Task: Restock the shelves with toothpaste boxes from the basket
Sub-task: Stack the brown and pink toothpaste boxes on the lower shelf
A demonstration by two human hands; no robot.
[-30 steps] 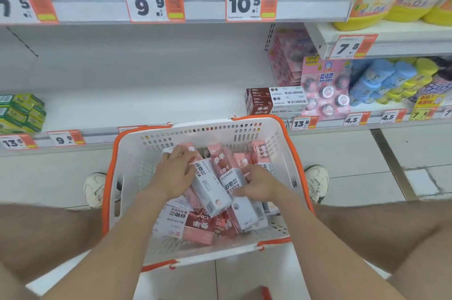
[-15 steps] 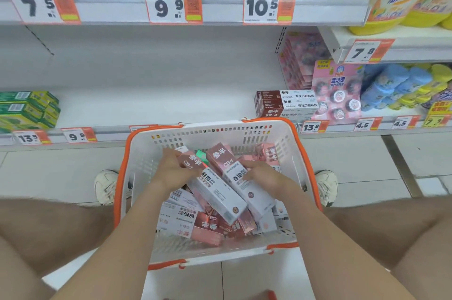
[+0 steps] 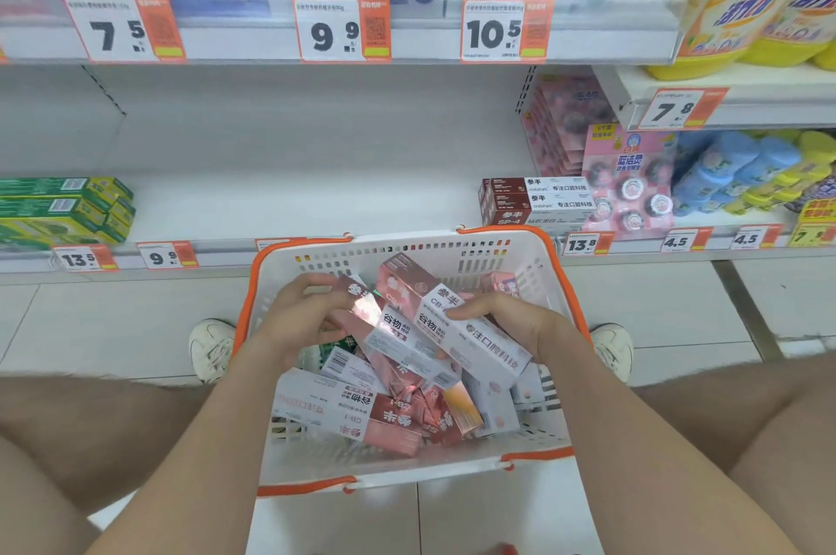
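Toothpaste boxes [image 3: 393, 414] are piled loose in the basket [image 3: 407, 480], many marked 参半 and CB-1. 2 are gripped above the pile, 1 by the left hand [image 3: 294, 319] and 1 by the right hand [image 3: 511, 328]. Behind the basket, the shelf [image 3: 294, 210] is largely bare. A small stack marked SP-4 [image 3: 534, 204] is seen beyond its right corner, above a 13.8 tag [image 3: 583, 244]. Most restocking is judged outstanding.

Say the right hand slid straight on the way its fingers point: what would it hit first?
The right hand would probably meet the box in the left hand first; depth is unclear.
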